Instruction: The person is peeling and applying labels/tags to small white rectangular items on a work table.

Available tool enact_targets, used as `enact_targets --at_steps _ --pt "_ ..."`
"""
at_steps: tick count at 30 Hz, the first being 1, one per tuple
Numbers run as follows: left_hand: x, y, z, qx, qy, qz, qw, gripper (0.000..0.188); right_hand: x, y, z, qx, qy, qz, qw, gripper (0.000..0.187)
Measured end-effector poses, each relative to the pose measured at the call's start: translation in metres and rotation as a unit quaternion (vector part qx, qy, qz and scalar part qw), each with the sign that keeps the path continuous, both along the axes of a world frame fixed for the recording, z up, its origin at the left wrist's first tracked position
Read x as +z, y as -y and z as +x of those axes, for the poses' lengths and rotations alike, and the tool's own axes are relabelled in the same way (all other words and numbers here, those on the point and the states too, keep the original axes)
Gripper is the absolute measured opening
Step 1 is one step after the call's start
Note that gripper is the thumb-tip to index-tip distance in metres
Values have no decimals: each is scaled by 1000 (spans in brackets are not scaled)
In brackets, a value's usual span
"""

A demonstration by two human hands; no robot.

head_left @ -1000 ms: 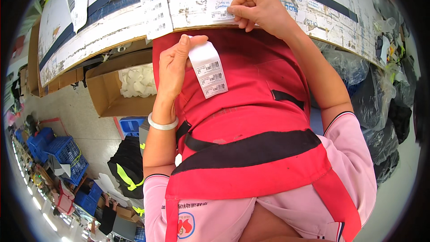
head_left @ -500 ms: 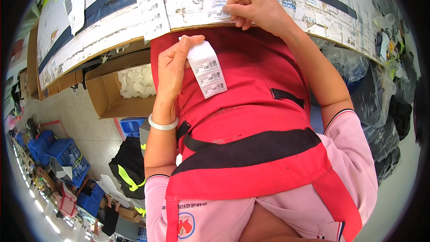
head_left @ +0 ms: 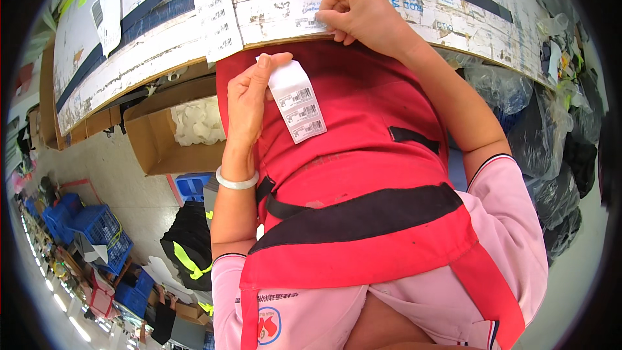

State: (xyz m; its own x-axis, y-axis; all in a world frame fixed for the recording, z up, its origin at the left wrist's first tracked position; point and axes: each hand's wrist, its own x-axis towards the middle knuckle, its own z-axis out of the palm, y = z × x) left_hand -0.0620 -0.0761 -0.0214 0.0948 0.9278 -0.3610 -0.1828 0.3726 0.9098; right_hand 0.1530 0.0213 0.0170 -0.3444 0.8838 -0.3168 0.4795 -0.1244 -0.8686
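Note:
My left hand (head_left: 251,94) is closed, thumb over fingers, on the top of a strip of white barcode labels (head_left: 299,107). The strip hangs down in front of my red apron (head_left: 363,104), its printed labels at the lower end. At the near edge of the worn white tabletop (head_left: 272,16), my right hand (head_left: 363,18) is closed in a pinch. Its thumb and forefinger are at the right end of a small printed label (head_left: 307,24) lying along that edge. The fingers partly hide this label, so whether it is stuck down cannot be seen.
A longer barcode label sheet (head_left: 217,16) lies on the tabletop, overhanging its near edge. Another white label slip (head_left: 109,16) is farther left. Below the table's left part stands an open cardboard box (head_left: 146,142) with crumpled white strips. Plastic-wrapped bundles (head_left: 534,136) crowd the right side.
My right hand has shifted slightly left along the table edge, still pinched at the label. The left hand and its label strip have barely moved.

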Motion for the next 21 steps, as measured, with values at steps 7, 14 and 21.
enact_targets --at_steps 7,14,21 --pt "11 7 -2 -34 39 -29 998 39 6 -4 34 -44 -97 10 994 19" --pt "5 16 -6 -34 102 -29 994 26 -24 -80 146 -223 121 210 944 24" --pt "10 16 -2 -33 50 -24 998 30 -30 -82 145 -227 325 279 874 30"
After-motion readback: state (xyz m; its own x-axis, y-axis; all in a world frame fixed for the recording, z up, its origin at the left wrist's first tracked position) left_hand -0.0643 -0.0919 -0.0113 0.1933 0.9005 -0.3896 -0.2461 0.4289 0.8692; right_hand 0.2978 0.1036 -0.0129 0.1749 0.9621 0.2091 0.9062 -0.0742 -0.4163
